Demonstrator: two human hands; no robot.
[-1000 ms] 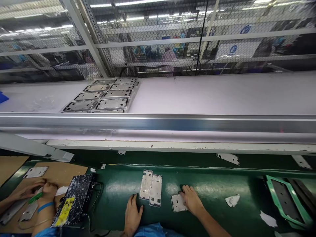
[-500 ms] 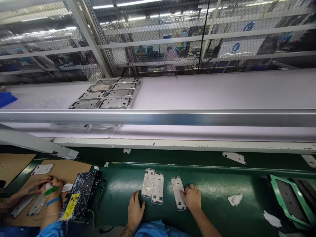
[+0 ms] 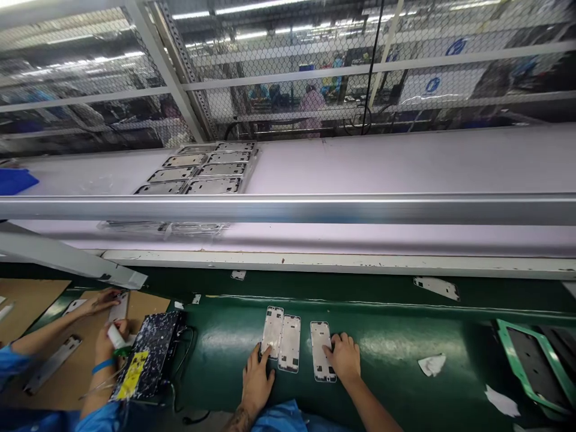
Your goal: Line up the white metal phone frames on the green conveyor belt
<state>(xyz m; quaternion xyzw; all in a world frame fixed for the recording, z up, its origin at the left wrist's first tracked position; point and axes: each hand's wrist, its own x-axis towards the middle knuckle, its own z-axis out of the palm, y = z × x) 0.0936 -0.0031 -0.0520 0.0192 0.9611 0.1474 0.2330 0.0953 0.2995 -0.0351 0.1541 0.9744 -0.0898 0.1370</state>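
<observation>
Three flat silver phone frames lie upright on the green bench top. The left phone frame (image 3: pixel 272 330) and the middle phone frame (image 3: pixel 289 343) sit side by side, the middle one slightly lower. My left hand (image 3: pixel 257 381) is open, with its fingertips at the lower end of the left frame. Apart to the right lies the third phone frame (image 3: pixel 320 354). My right hand (image 3: pixel 345 360) holds it by its right edge, thumb on its face and the other fingers bent beside it. Whether any fingertip is under the edge is hidden.
A co-worker's hand (image 3: pixel 105 345) holds a white bottle at the left, beside a speckled black box (image 3: pixel 150 339). A metal rail (image 3: pixel 288 209) crosses ahead, with trays of frames (image 3: pixel 213 171) behind. Crumpled paper (image 3: pixel 432 365) and a green-edged fixture (image 3: pixel 535 366) lie right.
The third frame has turned from tilted to nearly straight under my right hand. My left hand has shifted right and up to the left frame. The co-worker's hands have moved apart.
</observation>
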